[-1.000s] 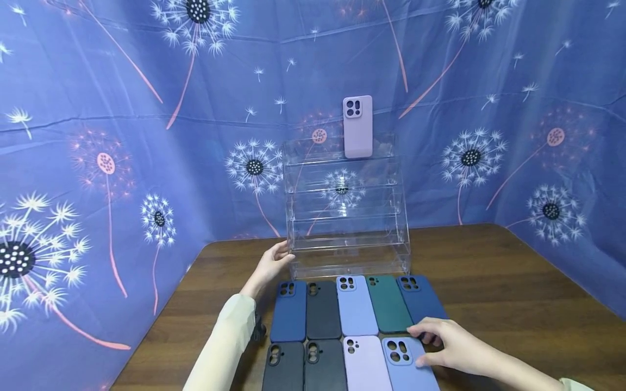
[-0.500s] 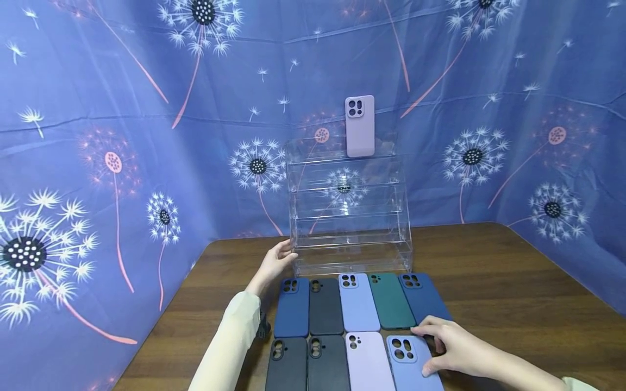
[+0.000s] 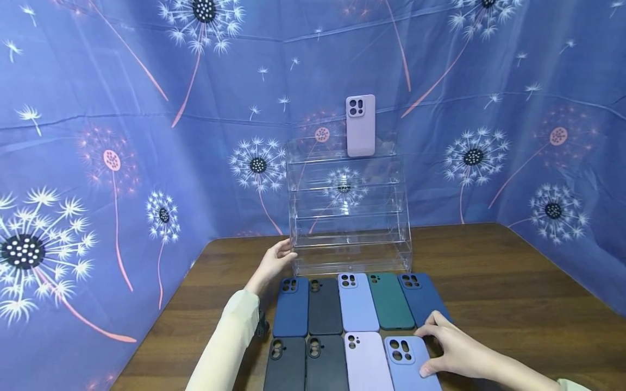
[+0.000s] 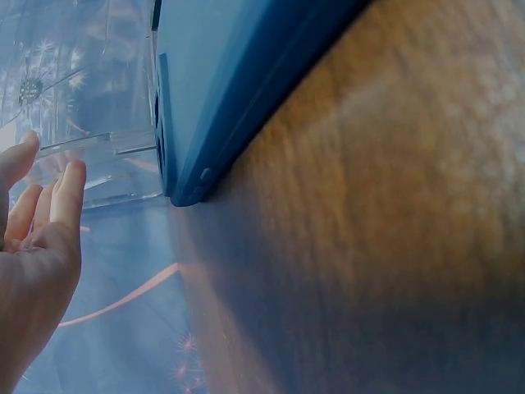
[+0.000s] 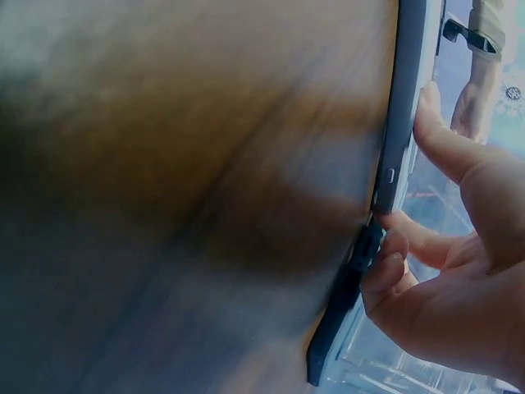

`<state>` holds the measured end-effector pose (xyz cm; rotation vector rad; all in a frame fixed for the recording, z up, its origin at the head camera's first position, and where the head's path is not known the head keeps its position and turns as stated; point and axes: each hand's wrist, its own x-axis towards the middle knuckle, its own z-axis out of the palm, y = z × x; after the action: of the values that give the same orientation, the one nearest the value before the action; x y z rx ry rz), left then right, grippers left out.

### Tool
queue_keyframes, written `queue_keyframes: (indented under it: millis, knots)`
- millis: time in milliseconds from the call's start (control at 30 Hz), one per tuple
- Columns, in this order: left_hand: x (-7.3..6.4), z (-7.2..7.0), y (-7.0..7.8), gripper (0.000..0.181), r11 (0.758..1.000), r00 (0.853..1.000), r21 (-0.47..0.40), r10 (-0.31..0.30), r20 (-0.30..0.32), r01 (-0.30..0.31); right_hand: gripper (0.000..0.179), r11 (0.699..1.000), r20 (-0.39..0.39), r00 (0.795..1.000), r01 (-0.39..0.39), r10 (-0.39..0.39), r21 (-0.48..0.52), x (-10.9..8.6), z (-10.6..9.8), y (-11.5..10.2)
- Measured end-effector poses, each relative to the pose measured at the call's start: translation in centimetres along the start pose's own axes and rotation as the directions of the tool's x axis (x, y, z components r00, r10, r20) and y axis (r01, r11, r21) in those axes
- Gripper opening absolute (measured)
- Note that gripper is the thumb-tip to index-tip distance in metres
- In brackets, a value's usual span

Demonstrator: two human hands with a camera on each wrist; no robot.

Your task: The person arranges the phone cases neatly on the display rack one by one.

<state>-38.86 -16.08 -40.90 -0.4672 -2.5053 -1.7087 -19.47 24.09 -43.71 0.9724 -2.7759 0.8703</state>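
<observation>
My right hand [image 3: 452,350] pinches a light blue phone case [image 3: 409,374] at the near right, its index finger at the top edge and its thumb on the right side. The right wrist view shows the thumb [image 5: 439,131] against that case [image 5: 402,107], whose near part is cut off in the head view. My left hand [image 3: 271,262] touches the lower left side of a clear tiered acrylic display rack [image 3: 349,269], fingers loosely extended. A lilac phone case [image 3: 361,133] stands upright on the rack's top tier.
Behind the held case lie a dark blue case [image 3: 424,304], a green case [image 3: 391,304] and another light blue case [image 3: 359,304]. Left of it are a lilac case [image 3: 368,364] and several black cases [image 3: 326,366]. A patterned blue curtain [image 3: 220,190] hangs behind the table [image 3: 489,282].
The right thumb has slid a little down the light blue case, and the right index finger has bent more at its top edge. The left hand stays at the rack.
</observation>
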Motion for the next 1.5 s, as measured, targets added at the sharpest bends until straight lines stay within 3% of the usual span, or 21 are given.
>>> queue_keyframes:
  millis: [167, 300, 400, 500, 567, 667, 800, 967, 1267, 1500]
  knots:
    - [-0.3, -0.2, 0.7, 0.054, 1.000, 1.000, 0.007, 0.012, 0.014, -0.013, 0.053, 0.999, 0.006, 1.000, -0.010, 0.010, 0.050, 0.2, 0.0, 0.1]
    - [0.0, -0.1, -0.1, 0.054, 1.000, 1.000, 0.008, -0.001, 0.001, 0.001, 0.047, 0.972, 0.048, 0.999, 0.001, -0.013, 0.237, 0.4, -0.4, 0.2]
    - [0.3, 0.0, -0.8, 0.055, 1.000, 1.000, 0.002, 0.003, -0.005, -0.003, 0.044, 0.910, 0.088, 0.996, -0.020, -0.018, 0.414, 0.4, -0.7, 0.2]
    - [0.2, 0.0, -0.7, 0.056, 1.000, 1.000, -0.010, 0.012, -0.001, -0.012, 0.042, 0.822, 0.150, 0.989, -0.096, 0.013, 0.561, 0.4, -1.0, 0.0]
    - [0.2, 0.0, -0.8, 0.056, 1.000, 1.000, -0.014, 0.015, -0.001, -0.015, 0.045, 0.769, 0.190, 0.980, -0.164, 0.057, 0.618, 0.4, -1.2, -0.2]
    - [0.3, 0.0, -0.8, 0.055, 1.000, 1.000, -0.014, 0.005, 0.000, -0.005, 0.055, 0.731, 0.199, 0.970, -0.235, 0.137, 0.641, 0.7, -1.6, -0.4]
    - [0.3, 0.0, -1.0, 0.054, 1.000, 1.000, -0.009, -0.001, 0.001, 0.001, 0.063, 0.738, 0.167, 0.962, -0.272, 0.215, 0.617, 1.0, -2.3, -0.4]
    - [0.3, -0.1, -0.9, 0.055, 1.000, 1.000, -0.021, -0.004, 0.000, 0.004, 0.060, 0.744, 0.144, 0.964, -0.265, 0.225, 0.614, 1.2, -2.7, -0.4]
    - [0.6, -0.2, -1.0, 0.055, 0.999, 1.000, -0.035, -0.004, -0.001, 0.004, 0.065, 0.706, 0.167, 0.959, -0.281, 0.229, 0.650, 1.8, -3.2, -0.3]
    - [0.7, 0.0, -1.2, 0.054, 0.998, 1.000, -0.058, -0.008, 0.000, 0.008, 0.058, 0.750, 0.083, 0.965, -0.246, 0.248, 0.614, 1.9, -3.8, -0.5]
